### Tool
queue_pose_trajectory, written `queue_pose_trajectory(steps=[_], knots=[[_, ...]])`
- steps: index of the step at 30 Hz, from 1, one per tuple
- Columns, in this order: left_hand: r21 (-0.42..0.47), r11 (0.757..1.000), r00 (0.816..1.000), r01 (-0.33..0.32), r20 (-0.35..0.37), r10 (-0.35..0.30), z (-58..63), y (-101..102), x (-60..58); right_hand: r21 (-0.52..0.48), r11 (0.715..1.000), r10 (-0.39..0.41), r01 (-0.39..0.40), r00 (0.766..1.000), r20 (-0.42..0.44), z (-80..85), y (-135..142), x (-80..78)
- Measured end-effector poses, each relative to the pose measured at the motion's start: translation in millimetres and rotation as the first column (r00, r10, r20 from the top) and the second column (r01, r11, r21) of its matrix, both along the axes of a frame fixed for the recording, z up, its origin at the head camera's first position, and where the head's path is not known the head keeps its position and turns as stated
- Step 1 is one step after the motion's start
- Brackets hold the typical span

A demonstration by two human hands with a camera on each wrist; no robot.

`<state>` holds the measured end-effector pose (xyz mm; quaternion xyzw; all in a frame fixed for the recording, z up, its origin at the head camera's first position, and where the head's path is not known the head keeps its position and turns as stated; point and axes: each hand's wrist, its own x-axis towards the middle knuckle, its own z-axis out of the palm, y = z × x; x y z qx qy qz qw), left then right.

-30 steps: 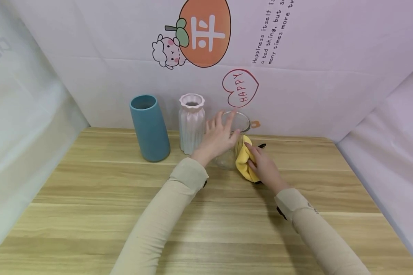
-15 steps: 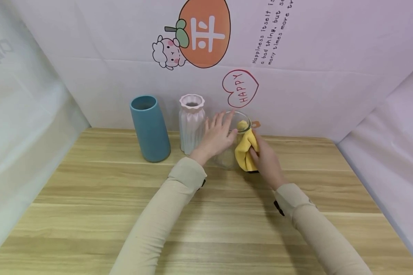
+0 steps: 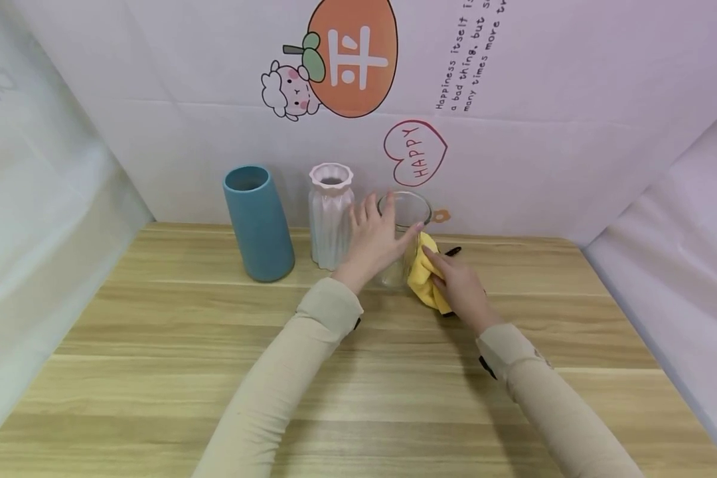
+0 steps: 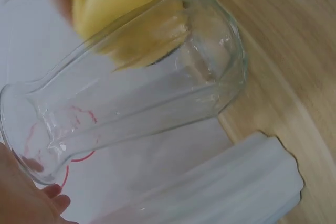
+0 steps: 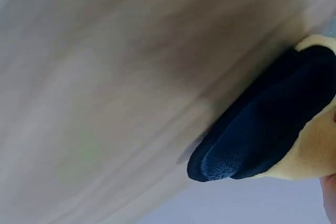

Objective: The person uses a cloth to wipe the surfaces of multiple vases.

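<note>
Via my remote feed I record a wooden table (image 3: pixel 388 411) as the largest item. The blue vase (image 3: pixel 259 229) stands upright on it, left of the glass vase (image 4: pixel 142 87), which I find upright near the table's back edge. The white vase (image 3: pixel 330 226) stands just left of the glass vase. I note the left hand (image 3: pixel 373 243) at the glass vase's rim, fingers spread; the right hand (image 3: pixel 461 287), right of the glass vase, grips a bunched yellow cloth (image 3: pixel 423 282) against its side.

This looks like a curtained tabletop booth: white sheets (image 3: pixel 550 172) hang left, right and far, the far one cartoon-printed, around a wood-grain table (image 3: pixel 388 418).
</note>
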<state>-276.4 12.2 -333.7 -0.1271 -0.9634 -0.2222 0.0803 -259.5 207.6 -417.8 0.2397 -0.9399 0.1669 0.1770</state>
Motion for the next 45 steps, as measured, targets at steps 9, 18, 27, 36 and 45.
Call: queue_pose_trajectory(steps=[9, 18, 27, 36, 45], knots=[[-0.039, 0.999, 1.000, -0.002, -0.014, 0.001, 1.8, -1.8, -1.8, -0.105, 0.991, -0.067, 0.079, 0.991, 0.112, 7.4, -0.4, -1.9], [-0.002, 1.000, 0.997, 0.028, 0.067, -0.028, 4.9, -0.8, -5.6, -0.235, 0.968, -0.080, 0.084, 0.996, 0.027, 24.6, -23.0, -3.1], [-0.002, 1.000, 0.997, 0.028, 0.071, -0.028, 4.3, -3.0, -6.3, -0.279, 0.960, 0.029, 0.008, 0.991, 0.129, 19.0, -23.6, -6.4], [0.005, 0.999, 0.997, 0.044, 0.059, -0.044, 1.9, -1.8, -6.5, -0.373, 0.924, -0.029, 0.090, 0.986, 0.165, 14.0, -32.0, -5.8], [-0.021, 0.999, 1.000, 0.024, -0.002, -0.025, -0.9, 2.3, -4.8, -0.139, 0.985, -0.088, 0.099, 0.993, 0.082, -4.7, -19.6, 1.6]])
